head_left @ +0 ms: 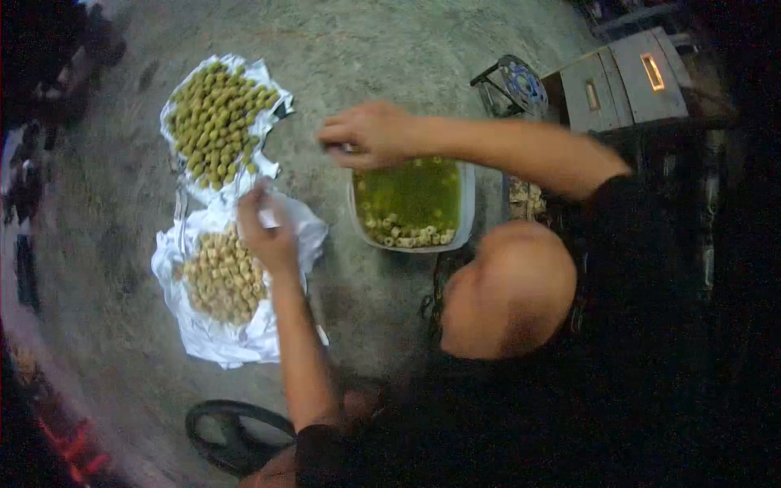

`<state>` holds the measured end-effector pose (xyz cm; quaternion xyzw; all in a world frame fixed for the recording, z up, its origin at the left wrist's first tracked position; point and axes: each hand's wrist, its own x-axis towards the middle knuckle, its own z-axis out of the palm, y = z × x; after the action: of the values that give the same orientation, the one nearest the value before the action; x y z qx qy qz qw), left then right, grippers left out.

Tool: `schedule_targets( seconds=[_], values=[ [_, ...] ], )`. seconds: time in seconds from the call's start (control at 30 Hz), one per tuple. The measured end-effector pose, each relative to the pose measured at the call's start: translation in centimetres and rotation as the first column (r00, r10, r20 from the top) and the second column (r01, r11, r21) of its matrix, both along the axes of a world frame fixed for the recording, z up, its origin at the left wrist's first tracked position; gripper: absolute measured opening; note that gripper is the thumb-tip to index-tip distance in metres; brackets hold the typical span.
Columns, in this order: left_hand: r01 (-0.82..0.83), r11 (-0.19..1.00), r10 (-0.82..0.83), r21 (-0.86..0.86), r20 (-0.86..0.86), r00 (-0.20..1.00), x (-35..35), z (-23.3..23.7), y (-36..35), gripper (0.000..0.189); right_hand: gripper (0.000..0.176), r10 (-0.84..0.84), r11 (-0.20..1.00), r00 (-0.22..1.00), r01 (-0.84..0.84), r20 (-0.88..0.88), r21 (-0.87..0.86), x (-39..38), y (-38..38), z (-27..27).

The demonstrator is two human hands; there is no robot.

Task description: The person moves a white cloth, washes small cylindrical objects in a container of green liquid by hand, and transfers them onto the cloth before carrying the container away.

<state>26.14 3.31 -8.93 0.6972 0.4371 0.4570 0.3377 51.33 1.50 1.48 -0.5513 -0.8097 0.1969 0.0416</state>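
My right hand [366,137] is above the far edge of a white square tub [469,203], its fingers curled round a small dark thing that I cannot make out. In the tub are yellow-green liquid and pale, ring-like pieces [419,237]. My left hand [267,232], blurred, hovers at the upper right edge of a pile of pale peeled pieces [221,281] on a white sheet [220,346]; its thumb and fingers look apart, with nothing visible between them. Beyond lies a pile of green-brown round fruits [213,122] on another white sheet [267,81].
Concrete floor [358,305] lies under everything. A grey metal drawer cabinet [622,85] and a dark round-framed object [521,81] are at the upper right. At the bottom left is a black curved frame [199,431]. A rounded bare skin shape, perhaps a knee, is beside the tub.
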Motion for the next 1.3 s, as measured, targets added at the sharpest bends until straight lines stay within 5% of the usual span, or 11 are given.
schedule_targets(
  seconds=[0.07, 0.13, 0.17, 0.27, 0.4, 0.6, 0.7, 0.8, 1.07, 1.2, 1.3],
  values=[
    [0.343, 0.935, -0.351, -0.088, -0.105, 0.930, 5.8, 0.7, -3.2, 0.032, 0.029, -0.274, 0.962, 0.960, 0.272, 0.052, 0.040, 4.4, -4.7, -5.7],
    [0.472, 0.873, -0.487, -0.123, -0.282, 0.827, 11.2, 0.9, -5.6, 0.040, 0.034, -0.275, 0.933, 0.954, 0.236, 0.116, 0.272, 7.2, -8.0, -12.9],
    [0.466, 0.882, -0.451, -0.068, -0.403, 0.796, 13.0, -0.3, -5.6, 0.046, 0.037, -0.289, 0.900, 0.946, 0.216, 0.147, 0.379, 8.2, -9.0, -15.2],
    [0.514, 0.857, -0.378, 0.029, -0.643, 0.667, 18.1, -5.3, -4.6, 0.063, 0.046, -0.198, 0.979, 0.918, 0.170, 0.344, 0.111, 9.2, -9.1, -18.0],
    [0.536, 0.836, -0.453, -0.119, -0.700, 0.552, 20.3, -6.3, -3.4, 0.071, 0.047, -0.295, 0.955, 0.911, 0.287, 0.289, 0.069, 8.8, -10.4, -19.3],
    [0.438, 0.896, -0.374, -0.076, -0.661, 0.650, 19.4, -9.7, -4.8, 0.068, 0.058, -0.376, 0.926, 0.881, 0.369, 0.287, 0.080, 9.7, -11.9, -17.5],
    [0.447, 0.863, -0.428, -0.236, -0.812, 0.398, 19.0, -8.4, -5.5, 0.066, 0.062, -0.494, 0.847, 0.812, 0.530, 0.311, -0.038, 10.3, -13.4, -17.7],
    [0.380, 0.866, -0.459, -0.324, -0.816, 0.351, 18.5, -7.8, -6.5, 0.064, 0.064, -0.597, 0.742, 0.756, 0.647, 0.269, -0.174, 11.1, -14.2, -17.3],
    [0.170, 0.881, -0.463, -0.441, -0.732, 0.500, 17.1, -9.4, -8.2, 0.069, 0.072, -0.819, 0.462, 0.553, 0.792, 0.150, -0.399, 9.3, -16.7, -17.9],
    [0.096, 0.667, -0.593, -0.739, -0.447, 0.670, 17.0, -8.2, -7.6, 0.064, 0.076, -0.940, 0.297, 0.340, 0.849, 0.023, -0.437, 8.6, -17.2, -19.0],
    [0.040, 0.682, -0.496, -0.731, -0.421, 0.759, 18.3, -8.8, -10.3, 0.062, 0.073, -0.979, 0.200, 0.150, 0.813, -0.136, -0.547, 8.0, -17.6, -20.5]
  ],
)
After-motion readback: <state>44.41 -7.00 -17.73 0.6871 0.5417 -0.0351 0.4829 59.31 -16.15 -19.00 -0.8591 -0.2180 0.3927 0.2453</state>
